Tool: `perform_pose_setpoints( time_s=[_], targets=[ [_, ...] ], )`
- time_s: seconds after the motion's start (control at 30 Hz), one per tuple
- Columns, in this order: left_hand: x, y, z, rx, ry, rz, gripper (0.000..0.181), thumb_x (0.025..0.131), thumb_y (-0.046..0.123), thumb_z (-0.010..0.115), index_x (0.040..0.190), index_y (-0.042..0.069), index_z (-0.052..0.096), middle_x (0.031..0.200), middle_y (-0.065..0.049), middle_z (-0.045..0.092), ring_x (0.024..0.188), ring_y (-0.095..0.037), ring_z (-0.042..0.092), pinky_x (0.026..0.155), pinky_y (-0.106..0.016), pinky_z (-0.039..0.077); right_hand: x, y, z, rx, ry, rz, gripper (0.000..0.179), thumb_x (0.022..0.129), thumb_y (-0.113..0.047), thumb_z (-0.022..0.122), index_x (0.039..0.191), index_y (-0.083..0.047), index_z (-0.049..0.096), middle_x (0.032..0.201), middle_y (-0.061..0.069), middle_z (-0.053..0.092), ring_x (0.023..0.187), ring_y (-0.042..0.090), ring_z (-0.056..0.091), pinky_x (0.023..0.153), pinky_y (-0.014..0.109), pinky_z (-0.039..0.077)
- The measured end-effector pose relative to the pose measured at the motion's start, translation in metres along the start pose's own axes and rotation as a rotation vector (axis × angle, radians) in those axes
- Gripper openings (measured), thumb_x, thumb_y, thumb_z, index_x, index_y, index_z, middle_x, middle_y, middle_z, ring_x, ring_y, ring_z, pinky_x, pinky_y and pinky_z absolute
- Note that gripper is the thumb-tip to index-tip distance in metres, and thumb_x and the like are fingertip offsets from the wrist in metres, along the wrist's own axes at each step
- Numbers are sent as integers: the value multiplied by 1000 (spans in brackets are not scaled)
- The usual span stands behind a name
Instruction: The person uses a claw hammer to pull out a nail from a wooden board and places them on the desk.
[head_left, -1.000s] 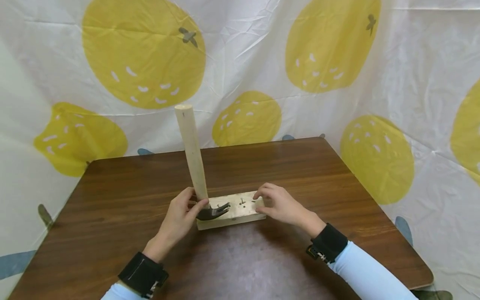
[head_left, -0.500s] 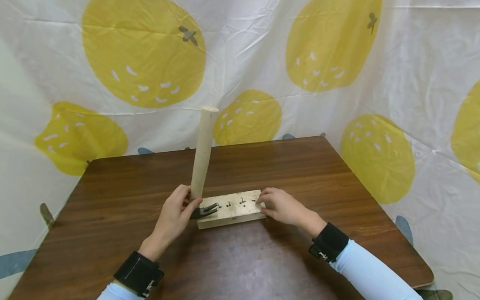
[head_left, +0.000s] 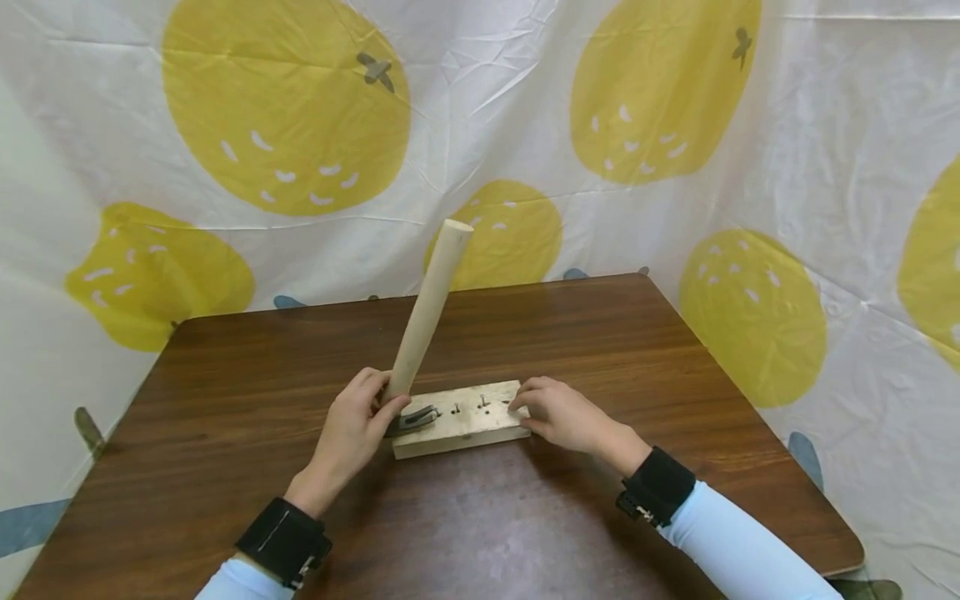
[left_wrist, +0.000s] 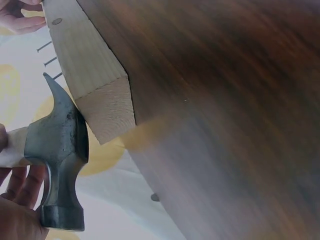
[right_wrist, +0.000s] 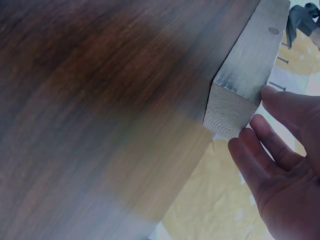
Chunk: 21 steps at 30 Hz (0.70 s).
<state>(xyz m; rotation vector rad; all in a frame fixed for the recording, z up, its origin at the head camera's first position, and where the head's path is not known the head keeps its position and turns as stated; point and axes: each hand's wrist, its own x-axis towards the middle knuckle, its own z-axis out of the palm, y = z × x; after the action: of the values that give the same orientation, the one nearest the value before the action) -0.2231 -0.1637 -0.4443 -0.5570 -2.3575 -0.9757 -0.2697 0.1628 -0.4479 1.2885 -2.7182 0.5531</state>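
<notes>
My left hand [head_left: 352, 429] grips the pale wooden handle of a claw hammer [head_left: 427, 312] low down, close to the metal head. The dark head [left_wrist: 60, 145] lies at the left end of a wooden block [head_left: 465, 435], its claw pointing right at the leftmost nail. The handle leans up and to the right. A short row of nails [head_left: 483, 402] stands out of the block's top, with small dark holes beside them. At the block's right end, my right hand [head_left: 566, 414] rests thumb and fingertips [right_wrist: 267, 92] on the top edge, fingers loosely bent.
The block lies on a brown wood-grain table [head_left: 600, 333] with rounded corners. Behind and beside the table hangs a white sheet [head_left: 480, 108] with yellow fruit prints. Black bands [head_left: 660, 487] circle both wrists.
The hammer's handle has swung from leaning left to leaning right, and its head has shifted left along the block. My left hand moved slightly left; the right hand barely moved.
</notes>
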Motion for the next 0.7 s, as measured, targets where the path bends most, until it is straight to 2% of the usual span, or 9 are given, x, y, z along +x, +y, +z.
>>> perform_pose_setpoints(
  time_s=[0.33,0.7],
  targets=[
    [6,3,4,45,3,-5,29,87,16,78,111,5,68,92,3,54,71,-11,51,60,-21,41,-1,0,0,5,10,-4,22,90,-9,73,112,-12,70,115,1,59,108,18,57,87,29,45],
    [10,8,8,32,-3,-10,28,86,15,78,111,5,68,93,3,55,72,-10,53,61,-22,43,-2,0,2,12,15,-3,22,90,-9,73,112,-13,70,115,0,59,108,17,57,88,28,45]
  ],
)
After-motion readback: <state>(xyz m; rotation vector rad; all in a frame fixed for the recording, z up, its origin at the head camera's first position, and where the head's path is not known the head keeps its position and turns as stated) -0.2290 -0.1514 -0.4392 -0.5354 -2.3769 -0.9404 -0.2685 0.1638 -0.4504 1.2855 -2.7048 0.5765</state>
